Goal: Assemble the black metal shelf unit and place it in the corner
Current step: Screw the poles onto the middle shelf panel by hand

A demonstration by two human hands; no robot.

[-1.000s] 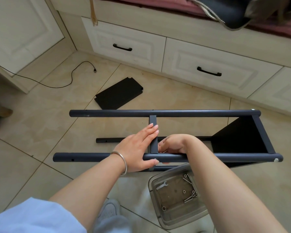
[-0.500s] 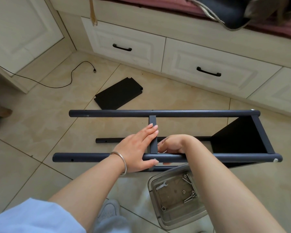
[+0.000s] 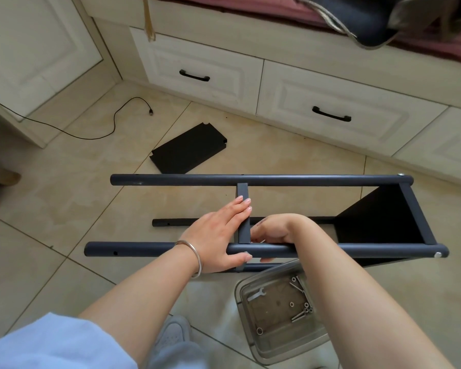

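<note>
Beside frame [image 3: 264, 181] — tray [image 3: 250, 342], perhaps screws [image 3: 301, 314]

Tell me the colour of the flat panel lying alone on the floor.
Black; the flat panel shows plainly in the head view.

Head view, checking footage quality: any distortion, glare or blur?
Head view: wide-angle bending curves the drawers and floor tiles toward the edges; soft, even daylight, faint sheen on the near tube, weak shadows; hands and tray are sharp.
</note>
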